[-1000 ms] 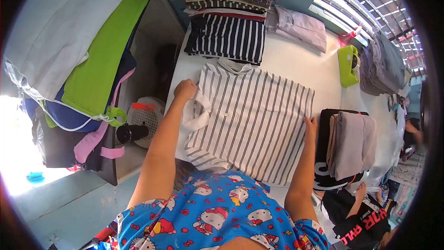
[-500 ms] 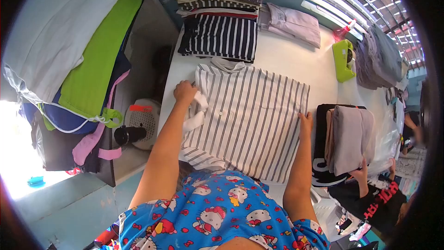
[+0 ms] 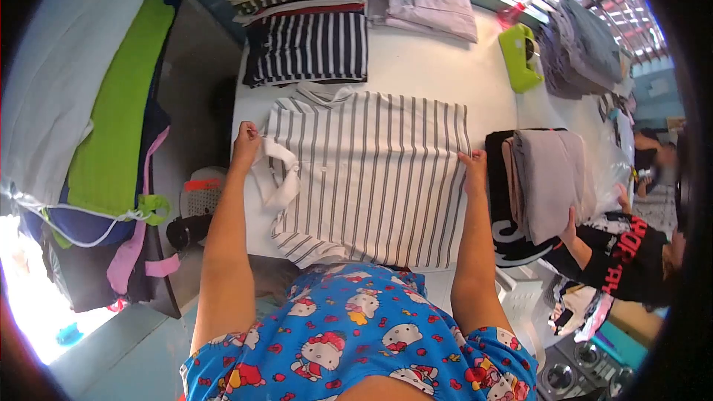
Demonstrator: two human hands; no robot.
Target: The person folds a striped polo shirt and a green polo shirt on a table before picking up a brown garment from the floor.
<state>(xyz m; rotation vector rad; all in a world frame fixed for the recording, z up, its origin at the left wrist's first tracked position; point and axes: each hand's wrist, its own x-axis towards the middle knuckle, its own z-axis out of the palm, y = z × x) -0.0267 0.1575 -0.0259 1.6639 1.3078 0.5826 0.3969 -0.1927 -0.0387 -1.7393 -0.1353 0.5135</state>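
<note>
A white shirt with dark stripes [image 3: 371, 171] lies spread on the white table [image 3: 423, 67], its collar pointing away from me. At its left edge my left hand [image 3: 246, 147] has its fingers pinched together on the striped shirt's edge beside the white cuff. My right hand [image 3: 474, 167] grips the right edge of the same shirt between thumb and fingers. Part of a striped sleeve lies bent at the lower left of the shirt.
A tall stack of folded clothes [image 3: 308, 48] stands behind the shirt. Beyond are a folded pink garment [image 3: 431, 11], a green holder [image 3: 520, 59] and a red spray bottle [image 3: 515, 11]. At right, another person's hand [image 3: 572, 234] touches folded grey cloth [image 3: 549, 178]. Clothes hang at left.
My left hand has moved outward from the shirt's body, with its edge drawn out. My right hand has moved slightly up along the right edge. The head view has shifted.
</note>
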